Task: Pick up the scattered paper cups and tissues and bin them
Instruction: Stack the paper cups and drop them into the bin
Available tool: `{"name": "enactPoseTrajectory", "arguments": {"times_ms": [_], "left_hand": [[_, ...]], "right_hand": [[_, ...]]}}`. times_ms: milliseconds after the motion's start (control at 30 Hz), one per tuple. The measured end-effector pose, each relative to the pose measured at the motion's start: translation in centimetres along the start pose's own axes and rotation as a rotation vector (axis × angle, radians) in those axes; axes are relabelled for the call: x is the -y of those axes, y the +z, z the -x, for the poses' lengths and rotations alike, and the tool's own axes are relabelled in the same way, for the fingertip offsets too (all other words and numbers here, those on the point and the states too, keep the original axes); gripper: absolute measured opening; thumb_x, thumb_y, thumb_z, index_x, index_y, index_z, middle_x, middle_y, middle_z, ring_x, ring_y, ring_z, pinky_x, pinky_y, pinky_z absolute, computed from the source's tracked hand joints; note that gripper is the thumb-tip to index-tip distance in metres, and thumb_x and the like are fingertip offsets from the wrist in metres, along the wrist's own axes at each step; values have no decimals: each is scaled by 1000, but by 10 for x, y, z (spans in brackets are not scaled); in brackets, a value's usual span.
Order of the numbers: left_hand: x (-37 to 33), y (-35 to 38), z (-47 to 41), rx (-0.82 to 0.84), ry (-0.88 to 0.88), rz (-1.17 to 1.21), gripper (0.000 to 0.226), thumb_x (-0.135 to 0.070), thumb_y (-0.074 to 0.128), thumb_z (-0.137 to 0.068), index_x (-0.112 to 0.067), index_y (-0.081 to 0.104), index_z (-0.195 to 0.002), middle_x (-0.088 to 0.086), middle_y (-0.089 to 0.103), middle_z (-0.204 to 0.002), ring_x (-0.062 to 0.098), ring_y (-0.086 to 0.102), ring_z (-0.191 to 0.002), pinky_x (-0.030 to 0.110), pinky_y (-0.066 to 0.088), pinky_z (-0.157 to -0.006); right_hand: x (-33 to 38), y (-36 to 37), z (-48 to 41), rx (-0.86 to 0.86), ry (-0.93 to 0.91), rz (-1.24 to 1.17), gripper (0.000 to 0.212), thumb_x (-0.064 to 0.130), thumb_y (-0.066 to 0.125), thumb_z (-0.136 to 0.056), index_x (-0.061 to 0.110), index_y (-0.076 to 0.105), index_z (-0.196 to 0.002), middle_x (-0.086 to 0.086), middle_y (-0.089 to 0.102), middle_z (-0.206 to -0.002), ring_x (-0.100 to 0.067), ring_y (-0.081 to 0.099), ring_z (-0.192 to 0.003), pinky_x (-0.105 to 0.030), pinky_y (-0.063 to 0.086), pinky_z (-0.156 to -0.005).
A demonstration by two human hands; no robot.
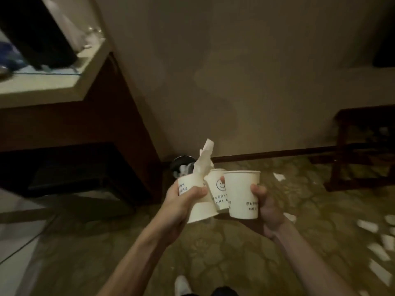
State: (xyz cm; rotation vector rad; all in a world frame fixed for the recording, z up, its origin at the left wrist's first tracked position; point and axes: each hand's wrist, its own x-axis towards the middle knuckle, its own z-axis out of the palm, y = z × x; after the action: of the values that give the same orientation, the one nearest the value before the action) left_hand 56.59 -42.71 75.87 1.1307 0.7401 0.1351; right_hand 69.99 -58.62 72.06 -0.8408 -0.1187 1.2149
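My left hand (183, 201) grips white paper cups (197, 210) with a crumpled tissue (203, 161) sticking up out of them. My right hand (267, 208) holds two white printed cups: one in front (241, 195) and one with a smiley face (218, 189) behind it. Both hands are raised over the carpet, side by side. Just beyond the left hand's cups, a small dark round bin (181, 165) stands on the floor by the wall, with white rubbish inside.
Several white tissue pieces (367, 226) lie scattered on the patterned carpet at the right; another tissue piece (279, 176) is near the wall. A wooden cabinet (85, 129) with a pale countertop stands at the left. A dark wooden stand (359, 146) is at the right.
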Motion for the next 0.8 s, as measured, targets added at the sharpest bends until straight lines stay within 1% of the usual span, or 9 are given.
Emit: {"name": "enactPoseTrajectory", "arguments": {"times_ms": [100, 233, 300, 367, 433, 533, 633, 733, 800], "left_hand": [[0, -57, -27, -37, -53, -12, 38, -11, 72, -86, -16, 53, -118, 10, 76, -93, 33, 75, -86, 46, 61, -62], [5, -99, -73, -76, -160, 8, 55, -24, 81, -69, -19, 56, -117, 16, 72, -104, 32, 74, -89, 52, 60, -69], [8, -110, -103, -82, -206, 22, 57, -24, 81, -64, -19, 57, -116, 15, 72, -104, 30, 75, -87, 49, 60, -66], [12, -116, -137, -80, -246, 28, 57, -22, 81, -65, -17, 58, -117, 15, 73, -104, 30, 75, -88, 47, 60, -66], [17, -121, -174, -108, -288, 40, 55, -19, 82, -69, -18, 56, -118, 16, 71, -108, 29, 75, -88, 46, 61, -68], [23, -131, -233, -163, -365, 68, 50, -15, 79, -78, -18, 54, -121, 18, 70, -110, 31, 75, -89, 50, 61, -74], [35, -148, -297, -158, -438, 88, 48, -18, 76, -82, -14, 57, -125, 18, 74, -108, 35, 73, -96, 55, 59, -80], [58, -169, -367, -146, -505, 114, 46, -22, 75, -84, -11, 60, -126, 17, 74, -107, 33, 73, -96, 44, 60, -70], [80, -180, -414, -131, -546, 114, 50, -26, 76, -81, -11, 60, -126, 17, 74, -108, 33, 73, -97, 42, 60, -70]], "right_hand": [[-33, 20, -52, -18, 58, -25, 93, 41, 90, -55, 4, 57, -133, -29, 56, -133, -45, 59, -116, -65, 48, -90], [-56, 22, -105, -104, 81, -26, 88, 45, 90, -55, 6, 60, -128, -28, 60, -128, -42, 64, -108, -53, 56, -75], [-60, 15, -129, -149, 90, -26, 87, 47, 90, -54, 8, 62, -126, -26, 61, -127, -42, 63, -112, -56, 56, -79], [-59, 4, -155, -178, 89, 1, 76, 51, 89, -53, 13, 70, -117, -23, 64, -124, -40, 63, -112, -58, 55, -84], [-55, -8, -186, -209, 97, 31, 64, 54, 89, -53, 20, 76, -106, -19, 69, -118, -35, 67, -108, -53, 57, -80], [-52, -30, -240, -238, 117, 47, 59, 54, 87, -57, 22, 76, -105, -18, 70, -117, -34, 67, -107, -51, 57, -83], [-51, -62, -303, -284, 166, -4, 73, 49, 87, -57, 14, 68, -119, -22, 65, -123, -37, 64, -113, -58, 52, -90], [-61, -103, -367, -386, 211, -55, 99, 47, 91, -45, 10, 54, -128, -20, 68, -120, -38, 65, -111, -64, 52, -85], [-70, -133, -405, -383, 232, -57, 92, 50, 90, -48, 12, 57, -125, -17, 69, -119, -36, 66, -110, -58, 54, -81]]}}
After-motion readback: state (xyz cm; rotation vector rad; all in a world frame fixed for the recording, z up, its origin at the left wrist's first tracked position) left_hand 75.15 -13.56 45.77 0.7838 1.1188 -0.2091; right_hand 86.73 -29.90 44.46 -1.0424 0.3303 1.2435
